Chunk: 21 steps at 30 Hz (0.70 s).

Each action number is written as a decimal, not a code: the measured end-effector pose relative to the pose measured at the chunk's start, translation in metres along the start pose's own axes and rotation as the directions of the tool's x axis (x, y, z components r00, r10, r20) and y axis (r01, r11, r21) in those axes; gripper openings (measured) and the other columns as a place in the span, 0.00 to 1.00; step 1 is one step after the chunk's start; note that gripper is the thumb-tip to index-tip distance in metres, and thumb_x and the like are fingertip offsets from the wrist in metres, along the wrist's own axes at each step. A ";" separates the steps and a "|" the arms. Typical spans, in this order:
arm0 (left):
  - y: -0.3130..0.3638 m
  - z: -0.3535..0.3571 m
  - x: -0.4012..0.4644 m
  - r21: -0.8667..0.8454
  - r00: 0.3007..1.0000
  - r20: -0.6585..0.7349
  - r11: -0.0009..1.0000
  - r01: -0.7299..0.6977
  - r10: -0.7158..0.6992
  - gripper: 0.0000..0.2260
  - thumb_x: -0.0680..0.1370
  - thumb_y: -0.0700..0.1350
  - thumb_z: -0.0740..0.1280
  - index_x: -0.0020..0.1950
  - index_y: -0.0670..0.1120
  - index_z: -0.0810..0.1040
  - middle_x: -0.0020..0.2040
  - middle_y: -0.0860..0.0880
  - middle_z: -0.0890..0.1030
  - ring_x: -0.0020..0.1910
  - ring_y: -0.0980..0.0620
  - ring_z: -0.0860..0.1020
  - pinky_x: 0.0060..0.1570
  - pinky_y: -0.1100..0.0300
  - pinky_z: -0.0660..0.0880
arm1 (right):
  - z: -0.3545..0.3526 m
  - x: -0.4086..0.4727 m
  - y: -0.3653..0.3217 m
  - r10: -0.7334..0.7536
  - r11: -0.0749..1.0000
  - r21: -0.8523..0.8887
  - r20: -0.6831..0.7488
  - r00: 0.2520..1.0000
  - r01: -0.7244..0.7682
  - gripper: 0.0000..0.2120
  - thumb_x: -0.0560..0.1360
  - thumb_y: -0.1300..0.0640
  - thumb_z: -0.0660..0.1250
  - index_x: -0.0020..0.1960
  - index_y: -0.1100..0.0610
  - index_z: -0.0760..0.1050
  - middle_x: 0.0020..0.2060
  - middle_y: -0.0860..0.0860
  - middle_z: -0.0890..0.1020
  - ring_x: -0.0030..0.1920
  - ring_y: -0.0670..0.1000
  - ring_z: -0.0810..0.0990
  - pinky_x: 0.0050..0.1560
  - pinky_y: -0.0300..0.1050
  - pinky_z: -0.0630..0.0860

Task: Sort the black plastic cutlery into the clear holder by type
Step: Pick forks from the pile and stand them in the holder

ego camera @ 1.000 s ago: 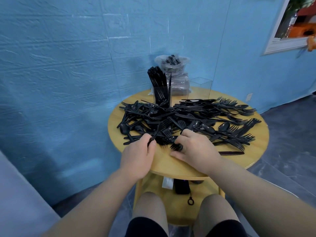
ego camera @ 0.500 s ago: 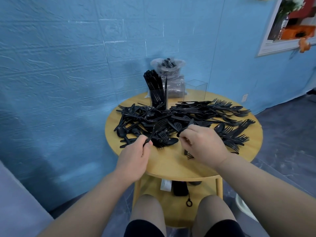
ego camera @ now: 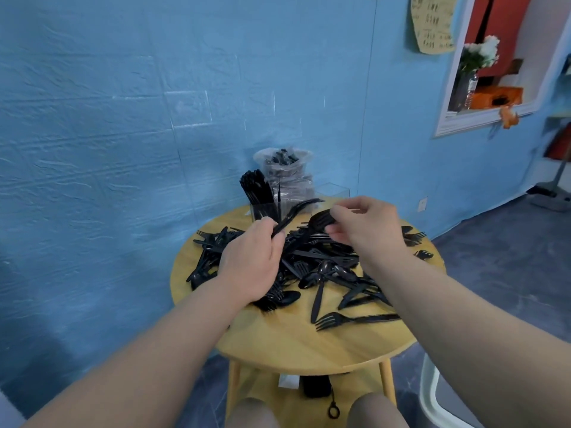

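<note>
Dozens of black plastic cutlery pieces [ego camera: 321, 257] lie tangled in a heap across the middle and far half of the round table [ego camera: 293, 344], with one fork [ego camera: 349, 319] lying apart toward the near edge; the left hand [ego camera: 250, 264] is clenched round the handles of a few long pieces [ego camera: 293, 213] that slant up toward the clear holder [ego camera: 265, 208] at the far edge, already partly filled in one compartment; the right hand [ego camera: 364, 230] pinches several more pieces [ego camera: 321, 220] by one end, just above the heap; which type either bunch is I cannot tell; these pieces look light, thin and smooth, likely to flex and to slip against each other, and fork tines probably snag in the pile; a hold on the handle, away from tines or bowl, should lift them free cleanly
</note>
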<state>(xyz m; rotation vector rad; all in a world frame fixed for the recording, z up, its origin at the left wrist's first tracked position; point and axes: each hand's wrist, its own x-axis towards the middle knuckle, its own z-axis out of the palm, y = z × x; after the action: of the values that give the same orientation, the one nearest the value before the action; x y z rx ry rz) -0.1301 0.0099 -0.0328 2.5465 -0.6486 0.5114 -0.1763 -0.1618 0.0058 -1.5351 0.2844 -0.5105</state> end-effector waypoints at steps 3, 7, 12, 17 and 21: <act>0.004 0.006 0.000 0.025 0.998 0.045 0.999 -0.045 0.044 0.08 0.82 0.53 0.52 0.47 0.51 0.66 0.39 0.56 0.70 0.38 0.52 0.73 0.40 0.52 0.71 | 0.005 0.005 0.008 0.167 0.966 0.196 0.032 0.985 -0.170 0.03 0.75 0.66 0.66 0.49 0.63 0.76 0.40 0.57 0.80 0.31 0.49 0.82 0.34 0.39 0.79; -0.003 0.012 -0.003 0.133 0.994 0.099 0.989 -0.062 0.049 0.11 0.81 0.55 0.51 0.52 0.51 0.68 0.38 0.55 0.72 0.40 0.51 0.72 0.39 0.53 0.70 | 0.005 0.011 0.019 0.289 0.890 0.350 0.060 0.955 -0.291 0.07 0.75 0.68 0.65 0.53 0.66 0.74 0.40 0.59 0.80 0.31 0.48 0.82 0.32 0.37 0.79; -0.006 0.014 -0.001 0.105 0.988 0.145 0.993 -0.061 0.045 0.13 0.82 0.53 0.49 0.50 0.49 0.69 0.36 0.50 0.73 0.39 0.48 0.73 0.41 0.50 0.72 | 0.007 0.016 0.030 0.333 0.861 0.389 0.055 0.941 -0.327 0.07 0.76 0.67 0.65 0.54 0.65 0.76 0.43 0.59 0.80 0.32 0.49 0.82 0.32 0.38 0.79; -0.002 0.010 0.004 -0.044 0.986 0.158 0.998 -0.052 0.058 0.14 0.83 0.50 0.50 0.48 0.45 0.71 0.30 0.51 0.72 0.34 0.47 0.75 0.38 0.49 0.72 | 0.010 0.018 0.035 0.199 0.937 0.278 0.066 0.978 -0.209 0.12 0.77 0.59 0.66 0.60 0.59 0.75 0.49 0.55 0.79 0.36 0.49 0.79 0.37 0.39 0.77; -0.006 0.008 0.005 -0.145 0.981 0.190 0.989 0.005 0.023 0.15 0.83 0.49 0.51 0.50 0.45 0.74 0.32 0.51 0.74 0.31 0.52 0.73 0.37 0.54 0.71 | 0.006 0.016 0.035 0.119 0.947 0.268 0.225 0.967 -0.179 0.13 0.76 0.57 0.67 0.61 0.55 0.75 0.52 0.53 0.79 0.41 0.49 0.80 0.42 0.40 0.77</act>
<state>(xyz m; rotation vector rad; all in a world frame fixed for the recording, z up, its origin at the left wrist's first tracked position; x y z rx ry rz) -0.1211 0.0091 -0.0389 2.4740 -0.7377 0.2141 -0.1547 -0.1654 -0.0263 -1.2594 0.1567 -0.2560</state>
